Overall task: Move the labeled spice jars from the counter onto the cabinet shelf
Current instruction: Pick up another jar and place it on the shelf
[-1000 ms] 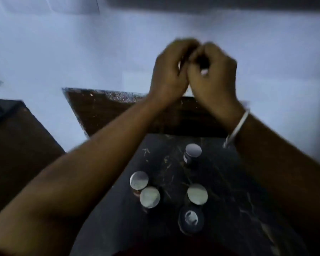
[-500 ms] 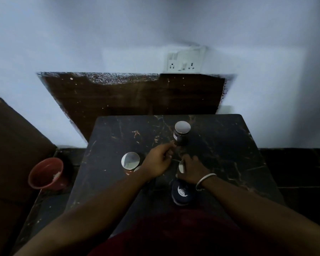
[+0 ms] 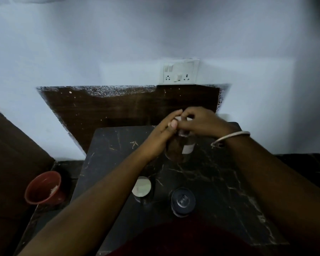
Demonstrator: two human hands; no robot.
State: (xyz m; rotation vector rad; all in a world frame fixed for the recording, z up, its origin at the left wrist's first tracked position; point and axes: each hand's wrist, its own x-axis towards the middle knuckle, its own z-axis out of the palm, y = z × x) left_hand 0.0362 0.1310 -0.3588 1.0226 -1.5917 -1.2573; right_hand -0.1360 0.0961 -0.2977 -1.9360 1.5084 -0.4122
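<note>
A glass spice jar [image 3: 187, 147] with a white label and brown contents is held up over the dark marble counter [image 3: 220, 182]. My left hand [image 3: 162, 134] grips its side and my right hand [image 3: 201, 122] closes over its lid from above. The lid is mostly hidden by my fingers. Nearer to me on the counter stand a jar with a silver lid [image 3: 141, 186] and a jar with a dark lid [image 3: 182, 199]. My left forearm hides the counter area left of the silver-lidded jar.
A red pot [image 3: 43, 188] sits on the floor left of the counter. A dark wooden board [image 3: 118, 111] leans on the white wall behind it, with a switch and socket plate [image 3: 180, 72] above. Brown furniture [image 3: 9, 154] stands at far left.
Both hands have come up from the near jars and closed on one jar, now lifted over the middle of the counter. A second earlier they were raised together high up.
</note>
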